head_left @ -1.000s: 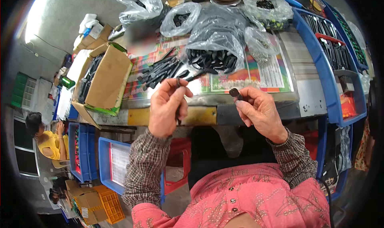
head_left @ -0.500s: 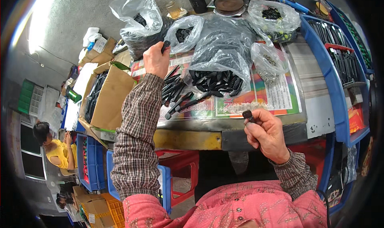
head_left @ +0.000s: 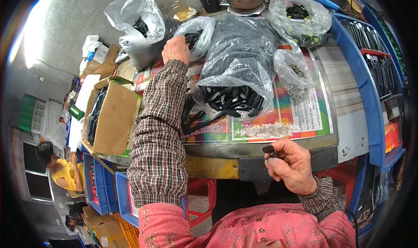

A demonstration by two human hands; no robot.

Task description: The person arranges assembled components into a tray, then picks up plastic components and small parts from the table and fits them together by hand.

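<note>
Over the far left part of the tabletop (head_left: 257, 150), the person's left hand (head_left: 176, 50) reaches to the mouth of a small clear plastic bag (head_left: 206, 30) with black pieces (head_left: 193, 39) inside. Its fingers are turned away and hidden behind the back of the hand, so one cannot tell whether that grip is wide, narrow or holding something.

Nearer the body, just past the front edge, the right hand (head_left: 287, 166) pinches a small black part (head_left: 269, 149) between thumb and curled fingers, its rounded end jutting out to the left; this grip is narrow and firmly closed on it.

Between the two hands a large clear bag (head_left: 239, 41) lies on its side on a colourful printed sheet (head_left: 204, 137), its mouth toward the person and full of glossy black elongated pieces (head_left: 235, 101). Several black slender pieces (head_left: 204, 122) lie on the sheet beside the left forearm, and pale crumbs (head_left: 270, 130) are scattered near the front edge. To the right sit a bag of tiny metal parts (head_left: 296, 71) and a long blue tray (head_left: 355, 80); left of the forearm, an open cardboard box (head_left: 115, 124) leans, with dark slender items (head_left: 96, 113) inside.
</note>
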